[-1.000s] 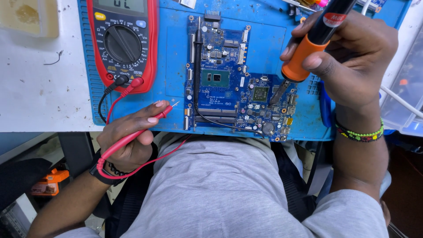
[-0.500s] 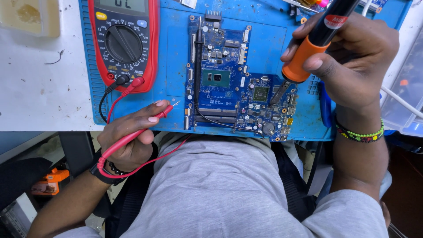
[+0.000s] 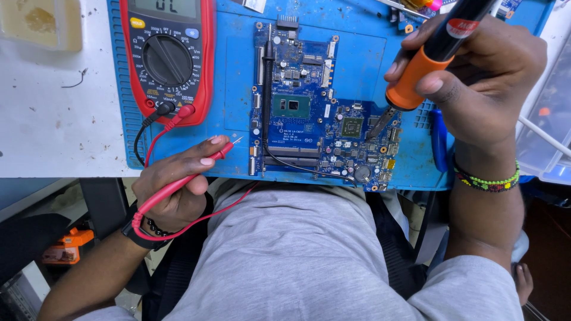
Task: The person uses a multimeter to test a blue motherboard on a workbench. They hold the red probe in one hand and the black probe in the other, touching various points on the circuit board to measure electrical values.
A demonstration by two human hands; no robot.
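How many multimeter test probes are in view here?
2. The red probe is in the left hand, off the board's left edge. The black probe lies on the circuit board, along its left side.

grey rectangular screen (image 3: 166, 7) atop red multimeter (image 3: 167, 56), red label (image 3: 463, 27) on black-orange tool (image 3: 433, 54)

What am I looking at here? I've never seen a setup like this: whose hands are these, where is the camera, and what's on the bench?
The camera sits on the person's head, looking down past a grey shirt. On the blue work mat lies a blue circuit board, with a red multimeter beside it. The left hand holds a red test probe, its tip near the board's edge. The right hand grips an orange-and-black soldering iron, its tip down at the board.
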